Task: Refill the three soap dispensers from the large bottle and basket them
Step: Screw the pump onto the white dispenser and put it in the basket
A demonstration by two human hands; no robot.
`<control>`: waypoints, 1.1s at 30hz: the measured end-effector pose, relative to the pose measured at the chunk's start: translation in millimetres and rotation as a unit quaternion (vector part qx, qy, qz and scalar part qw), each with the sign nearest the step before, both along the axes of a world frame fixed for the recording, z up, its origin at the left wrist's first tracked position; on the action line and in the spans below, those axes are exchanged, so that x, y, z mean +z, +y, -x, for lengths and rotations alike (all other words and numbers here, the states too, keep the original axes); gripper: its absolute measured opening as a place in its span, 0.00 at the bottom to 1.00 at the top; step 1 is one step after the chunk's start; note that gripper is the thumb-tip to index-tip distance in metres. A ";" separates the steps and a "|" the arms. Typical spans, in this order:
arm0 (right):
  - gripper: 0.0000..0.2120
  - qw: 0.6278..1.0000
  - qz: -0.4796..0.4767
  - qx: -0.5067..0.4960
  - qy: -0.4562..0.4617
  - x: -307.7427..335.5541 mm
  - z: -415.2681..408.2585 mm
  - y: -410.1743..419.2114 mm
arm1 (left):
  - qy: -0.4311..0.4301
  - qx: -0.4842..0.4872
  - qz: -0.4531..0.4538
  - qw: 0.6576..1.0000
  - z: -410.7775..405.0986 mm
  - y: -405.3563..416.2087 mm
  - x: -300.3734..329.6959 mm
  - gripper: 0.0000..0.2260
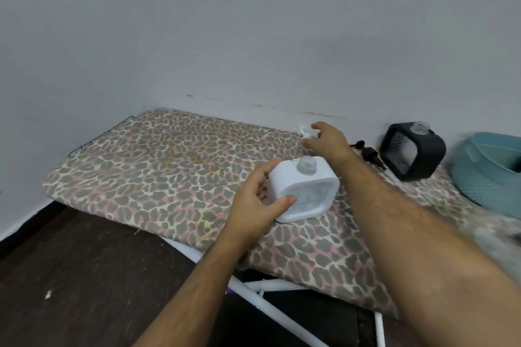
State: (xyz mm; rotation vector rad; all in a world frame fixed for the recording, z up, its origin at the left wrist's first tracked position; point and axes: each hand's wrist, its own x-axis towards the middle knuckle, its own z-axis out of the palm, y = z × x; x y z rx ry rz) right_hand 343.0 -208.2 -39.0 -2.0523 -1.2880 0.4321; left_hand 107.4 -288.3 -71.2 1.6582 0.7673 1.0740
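A: The fingers [287, 201] of the left hand [258, 203] were wrapped around the white dispenser [306, 191], thumb across its front face, holding it upright on the leopard-print board cover [158, 166]. Its clear neck stood open, no pump in it.

B: And the right hand [327, 141]?

A: Stretched past it to the white pump [304, 132] lying by the wall, fingers spread loosely over it. Whether they had closed on it, I could not tell.

B: So how would you do it well?

A: Probably take the pump by its collar, keep the tube from dragging on the cloth, and keep the bottle steady while threading it straight.

B: The others?

A: The black dispenser [413, 151] stood open too, its black pump [369, 155] beside it, the teal basket [487, 166] at the right edge.

B: Any labels?

A: None readable; I saw no writing.
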 end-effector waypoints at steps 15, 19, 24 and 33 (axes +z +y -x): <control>0.13 0.995 -0.027 -0.064 0.066 8.8 -14.6 -7.4 | -0.025 0.002 0.004 1.000 -0.7 1.8 -4.7 0.28; 0.04 0.986 -0.117 -0.032 0.111 42.2 -8.8 -45.9 | -0.039 -0.009 0.012 0.999 0.3 -0.9 -2.3 0.28; 0.07 0.934 -0.299 0.011 0.194 104.1 21.1 -103.2 | -0.040 -0.019 0.021 0.999 0.9 -3.3 -1.6 0.28; 0.11 0.896 -0.399 0.031 0.193 114.5 73.2 -132.1 | -0.024 -0.031 0.017 0.999 1.3 -7.1 0.5 0.27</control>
